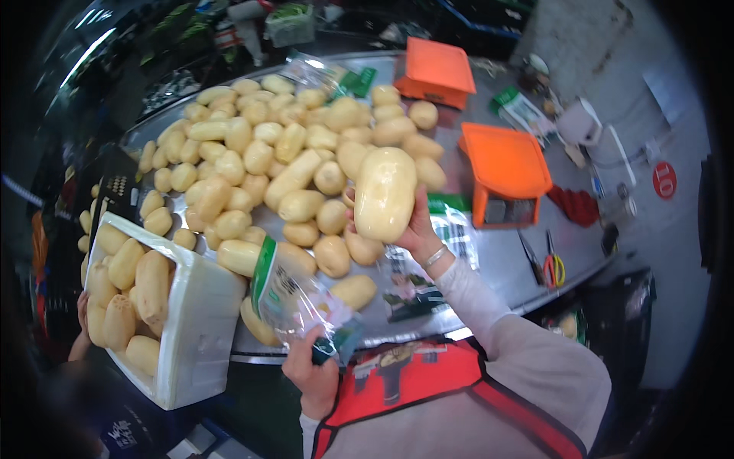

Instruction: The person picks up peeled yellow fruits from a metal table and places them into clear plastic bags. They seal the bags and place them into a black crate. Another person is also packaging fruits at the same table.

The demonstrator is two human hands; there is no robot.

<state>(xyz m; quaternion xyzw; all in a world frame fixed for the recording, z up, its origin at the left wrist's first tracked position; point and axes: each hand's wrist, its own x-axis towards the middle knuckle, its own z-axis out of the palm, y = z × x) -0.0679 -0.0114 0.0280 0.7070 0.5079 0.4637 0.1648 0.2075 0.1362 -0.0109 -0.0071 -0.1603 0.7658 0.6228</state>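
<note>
My right hand [417,229] is closed around a large, pale yellow lotus root section [385,194], held up above the table. Lower down, near the table's front edge, my left hand [312,373] grips a clear plastic bag [294,300] with a green printed band. Whether the bag's mouth is spread apart I cannot tell. A big heap of similar lotus roots [256,157] covers the left and middle of the metal table [501,264]. Beneath my right wrist lies a stack of flat printed bags [420,264].
Two orange scales [505,162] [436,70] stand on the right side. Scissors [553,268] with yellow and red handles and a knife [531,255] lie near the right edge. At left, another person's hand [82,314] touches a white foam box [205,329] of lotus roots, tilted against the table.
</note>
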